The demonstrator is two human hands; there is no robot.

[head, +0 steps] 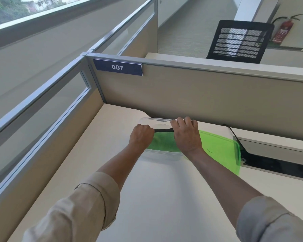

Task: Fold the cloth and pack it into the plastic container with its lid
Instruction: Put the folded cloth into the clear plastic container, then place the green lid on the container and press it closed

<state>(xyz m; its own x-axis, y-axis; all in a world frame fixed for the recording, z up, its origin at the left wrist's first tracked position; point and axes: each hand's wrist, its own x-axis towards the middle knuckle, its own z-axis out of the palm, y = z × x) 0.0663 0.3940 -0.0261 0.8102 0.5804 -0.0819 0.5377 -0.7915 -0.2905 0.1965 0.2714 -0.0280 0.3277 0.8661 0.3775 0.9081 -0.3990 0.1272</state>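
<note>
— What are the fingers doing?
— Left hand (140, 137) is curled into a fist on the cloth's (162, 142) dark edge; the right hand (187, 135) has its fingers (181, 122) bent over the far rim of the container (162, 155) and the cloth, though I can't quite tell whether they pinch the cloth or only press on it.
— How many of each?
— Two hands, one green cloth, one clear plastic container, one green lid (222, 149).
— What's in the container?
— The cloth, stretched between the hands and lying inside it. Nothing else shows in there.
— And the lid?
— Flat on the counter (164, 189), just right of the container, partly under the right wrist. One black chair (238, 42) and one red extinguisher (285, 30) stand beyond the partition (199, 91).
</note>
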